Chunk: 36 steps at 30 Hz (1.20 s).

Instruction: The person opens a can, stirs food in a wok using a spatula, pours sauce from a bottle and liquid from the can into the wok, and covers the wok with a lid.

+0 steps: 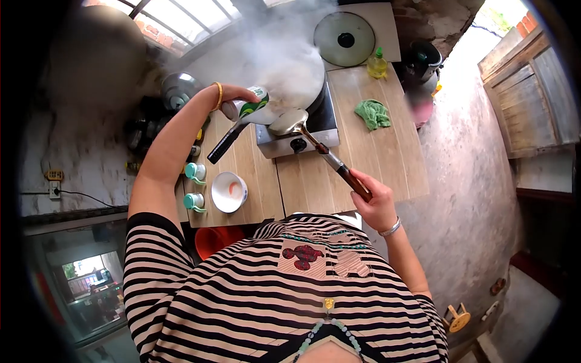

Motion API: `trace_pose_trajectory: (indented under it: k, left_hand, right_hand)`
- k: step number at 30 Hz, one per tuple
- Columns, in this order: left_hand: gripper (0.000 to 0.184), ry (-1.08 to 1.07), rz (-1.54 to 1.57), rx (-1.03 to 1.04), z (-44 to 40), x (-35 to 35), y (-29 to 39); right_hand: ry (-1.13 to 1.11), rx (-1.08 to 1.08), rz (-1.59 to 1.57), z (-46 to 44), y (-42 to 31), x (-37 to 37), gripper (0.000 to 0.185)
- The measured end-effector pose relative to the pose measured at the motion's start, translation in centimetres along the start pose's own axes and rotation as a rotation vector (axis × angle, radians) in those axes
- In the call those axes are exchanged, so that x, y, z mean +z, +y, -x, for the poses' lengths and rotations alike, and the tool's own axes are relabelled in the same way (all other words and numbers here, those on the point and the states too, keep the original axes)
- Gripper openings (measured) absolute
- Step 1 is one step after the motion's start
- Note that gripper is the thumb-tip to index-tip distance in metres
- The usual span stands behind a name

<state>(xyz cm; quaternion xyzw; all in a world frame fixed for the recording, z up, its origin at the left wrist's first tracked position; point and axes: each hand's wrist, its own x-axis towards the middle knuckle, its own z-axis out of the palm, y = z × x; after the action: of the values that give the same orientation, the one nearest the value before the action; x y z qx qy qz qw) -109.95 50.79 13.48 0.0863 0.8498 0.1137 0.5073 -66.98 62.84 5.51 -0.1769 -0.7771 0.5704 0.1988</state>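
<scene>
My left hand (233,95) is closed around a green and white can (253,103), which is tilted over the near-left side of a steaming wok (311,75). My right hand (373,202) grips the brown handle of a metal spatula (348,177). The spatula's broad head lies at the wok's near rim. Below my left hand, the wok's black handle (224,144) sticks out toward me. The wok sits on a portable stove (327,124) with a front knob. Thick steam hides most of the wok's contents.
A white bowl (229,202) and two green-lidded jars (195,172) stand at the left front of the wooden table (381,160). On the right lies a green cloth (373,115), with a yellow liquid bottle (377,64) behind it. A glass lid (345,39) rests at the back.
</scene>
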Motion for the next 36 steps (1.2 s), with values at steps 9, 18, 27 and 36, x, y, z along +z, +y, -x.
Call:
trace_pose_trajectory:
  k: [9, 18, 27, 36]
  left_hand:
    - [0.06, -0.07, -0.173, 0.143, -3.8, 0.1, 5.7]
    - [0.059, 0.158, -0.52, 0.263, -7.7, -0.6, 11.3]
    - [0.073, 0.43, -0.508, 0.235, -9.3, -3.0, 13.0]
    - [0.066, 0.531, -0.741, 0.091, -8.8, -6.9, 6.6]
  right_hand:
    - [0.044, -0.071, 0.03, 0.4, 0.1, 0.5, 0.043]
    - [-0.018, -0.041, -0.01, 0.1, 0.1, 1.5, 0.047]
    - [-0.009, -0.034, -0.011, -0.3, -0.1, 2.1, 0.046]
    - [0.034, -0.026, -0.032, -1.1, -0.1, 2.2, 0.044]
